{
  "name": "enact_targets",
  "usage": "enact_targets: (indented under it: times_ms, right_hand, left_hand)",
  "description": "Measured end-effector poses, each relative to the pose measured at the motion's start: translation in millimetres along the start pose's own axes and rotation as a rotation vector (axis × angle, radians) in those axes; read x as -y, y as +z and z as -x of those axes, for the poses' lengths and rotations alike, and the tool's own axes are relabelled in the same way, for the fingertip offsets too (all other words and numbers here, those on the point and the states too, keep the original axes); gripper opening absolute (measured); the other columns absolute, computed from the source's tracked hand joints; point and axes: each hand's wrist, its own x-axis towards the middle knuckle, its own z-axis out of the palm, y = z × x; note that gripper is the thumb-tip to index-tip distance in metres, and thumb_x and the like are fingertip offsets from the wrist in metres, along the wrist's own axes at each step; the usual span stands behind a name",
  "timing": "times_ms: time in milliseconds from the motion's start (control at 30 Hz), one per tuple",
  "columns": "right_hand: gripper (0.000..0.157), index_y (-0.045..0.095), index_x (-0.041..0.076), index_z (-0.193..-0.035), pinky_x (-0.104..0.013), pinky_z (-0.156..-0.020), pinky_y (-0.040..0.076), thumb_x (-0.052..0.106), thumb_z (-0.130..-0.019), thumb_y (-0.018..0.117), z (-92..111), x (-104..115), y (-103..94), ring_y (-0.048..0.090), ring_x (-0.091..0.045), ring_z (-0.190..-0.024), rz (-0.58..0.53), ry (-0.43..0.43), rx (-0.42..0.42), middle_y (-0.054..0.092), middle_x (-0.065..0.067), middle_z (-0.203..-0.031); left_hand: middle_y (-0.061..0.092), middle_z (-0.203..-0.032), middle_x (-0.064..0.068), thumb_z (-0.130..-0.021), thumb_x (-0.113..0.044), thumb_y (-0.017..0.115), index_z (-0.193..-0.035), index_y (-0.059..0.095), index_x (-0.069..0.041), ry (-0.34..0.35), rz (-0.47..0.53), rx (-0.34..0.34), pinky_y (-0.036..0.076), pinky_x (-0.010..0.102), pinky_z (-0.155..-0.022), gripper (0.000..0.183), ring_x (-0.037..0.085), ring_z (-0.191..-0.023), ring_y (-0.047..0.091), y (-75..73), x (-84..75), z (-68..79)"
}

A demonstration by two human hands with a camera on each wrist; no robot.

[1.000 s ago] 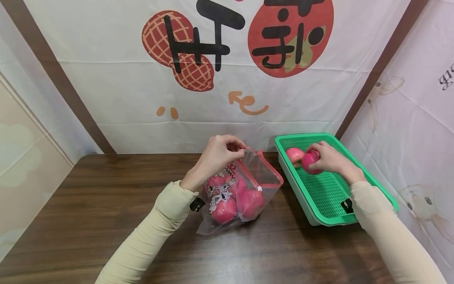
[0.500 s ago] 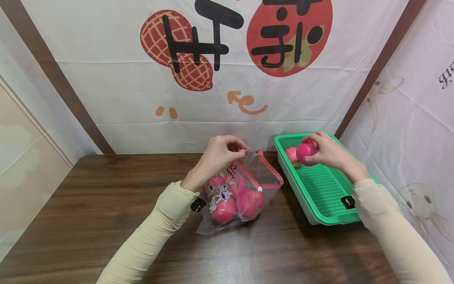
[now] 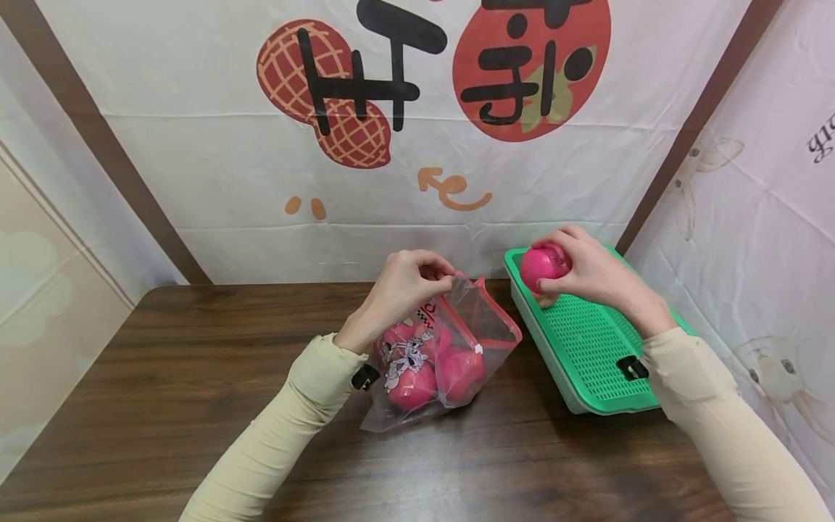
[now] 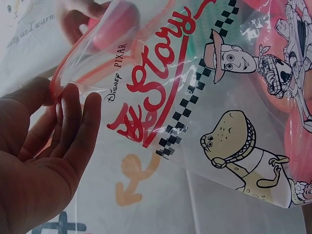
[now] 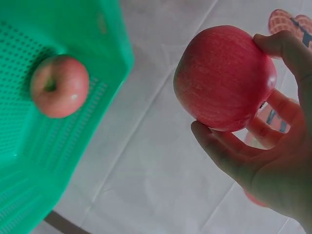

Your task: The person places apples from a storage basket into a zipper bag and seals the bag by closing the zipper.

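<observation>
My left hand [image 3: 407, 283] pinches the red-edged rim of a clear zip bag [image 3: 417, 370] printed with cartoon figures; the left wrist view shows thumb and fingers on that rim. Several red apples [image 3: 412, 388] lie inside the bag, whose mouth gapes toward the right. My right hand [image 3: 590, 268] grips a red apple [image 5: 224, 78] between thumb and fingers, raised over the left rim of a green basket [image 3: 587, 348]. A paler apple [image 5: 59, 86] sits in the basket's far corner, mostly covered by the held one in the head view.
The brown wooden table [image 3: 196, 384] carries the bag and, to its right, the basket. A printed white cloth [image 3: 228, 174] hangs directly behind the table. Another pale cloth [image 3: 750, 275] closes off the right side, near the basket.
My right hand has lifted the apple out of the basket and carried it up and left toward the bag. The left hand and the bag have stayed nearly still.
</observation>
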Motion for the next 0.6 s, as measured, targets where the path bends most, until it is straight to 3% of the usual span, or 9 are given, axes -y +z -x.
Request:
enact_targets:
  times_ms: [333,500,600]
  right_hand:
    - [0.058,0.059,0.02,-0.126,-0.04,-0.07,0.058,0.017,-0.073,0.084,-2.5,27.1,2.5,0.053,-0.024,-0.106,-0.031,-0.077,-0.004,0.048,-0.003,-0.128]
    - [0.055,0.059,0.022,-0.126,-0.037,-0.063,0.059,0.019,-0.076,0.082,-4.7,39.4,6.9,0.054,-0.024,-0.107,-0.068,-0.106,0.021,0.048,-0.002,-0.129]
    - [0.053,0.061,0.022,-0.124,-0.037,-0.067,0.059,0.021,-0.076,0.082,-5.7,46.3,12.4,0.054,-0.024,-0.107,-0.07,-0.14,0.028,0.049,-0.002,-0.129]
  left_hand:
    - [0.071,-0.082,-0.004,-0.087,-0.015,0.067,-0.095,0.077,-0.013,-0.005,0.003,0.011,0.051,0.029,-0.062,0.014,0.019,-0.073,0.064,1.0,-0.8,-0.9]
    - [0.071,-0.082,-0.004,-0.086,-0.016,0.068,-0.095,0.077,-0.012,-0.007,0.005,0.011,0.051,0.029,-0.063,0.013,0.016,-0.072,0.064,2.8,-0.7,-2.5]
    - [0.071,-0.082,-0.005,-0.086,-0.017,0.068,-0.095,0.077,-0.013,-0.006,0.004,0.015,0.052,0.028,-0.063,0.013,0.012,-0.071,0.064,4.1,0.1,-3.3]
